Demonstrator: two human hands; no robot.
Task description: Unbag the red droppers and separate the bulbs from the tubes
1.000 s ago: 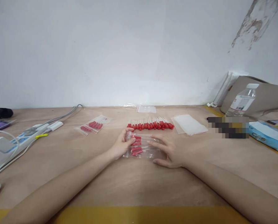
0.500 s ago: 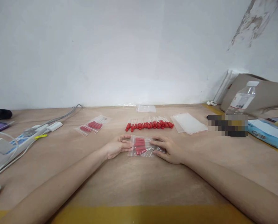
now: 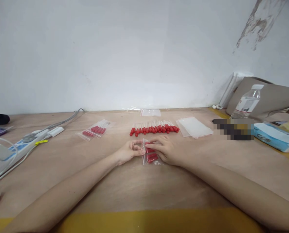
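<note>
A clear zip-lock bag [image 3: 152, 158] with several red-tipped sticks inside lies before me near the table's middle. At its left, the zip edge is pinched between the thumb and fingers of my left hand [image 3: 131, 151]. My right hand [image 3: 170, 150] covers the bag's right side, its fingers reaching across to the upper zip edge and closed on the bag. Its thumb is hidden. Just beyond the hands is a row of loose red-tipped sticks [image 3: 155, 128], heads toward me. Two filled zip-lock bags [image 3: 97, 129] overlap at the left.
Flat clear bags [image 3: 195, 127] lie right of the row, another [image 3: 150, 112] by the wall. A power strip [image 3: 21, 145] with cables occupies the left. At right are a water bottle [image 3: 248, 103], a blue tissue pack [image 3: 278, 137] and a blurred-out dark item [image 3: 234, 129].
My right hand has slid left over the bag, its fingers now at the zip edge. The bag and my left hand have shifted slightly right.
</note>
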